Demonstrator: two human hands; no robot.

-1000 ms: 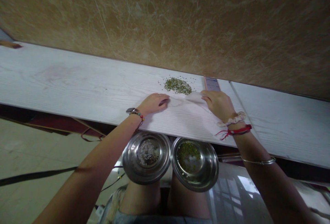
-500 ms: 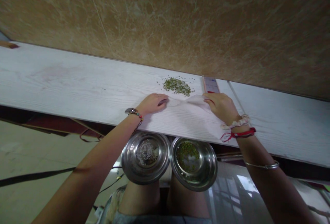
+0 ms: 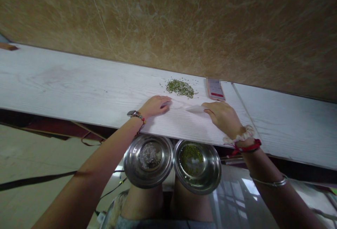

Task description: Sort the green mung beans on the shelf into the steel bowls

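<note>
A mixed heap of green beans and white grains (image 3: 180,87) lies on the white wood-grain table (image 3: 86,88). My left hand (image 3: 156,105) rests just left of and below the heap, fingers curled, with a greyish edge showing between thumb and fingers that I cannot make out. My right hand (image 3: 223,116) pinches a piece of white paper (image 3: 196,109) above the table, right of and below the heap. Below the table edge, a steel bowl with white grains (image 3: 165,167) sits on the lap beside a second steel bowl with green beans (image 3: 213,172).
A phone (image 3: 216,89) with a lit screen lies right of the heap, near the brown marbled wall (image 3: 168,21). A seam runs across the table right of the phone. A dark strap (image 3: 39,180) crosses at lower left, and a wooden piece (image 3: 9,46) lies at the far left.
My right hand has drawn down and slightly left with the paper, uncovering more of the phone. The left hand, the heap and both bowls look nearly unchanged.
</note>
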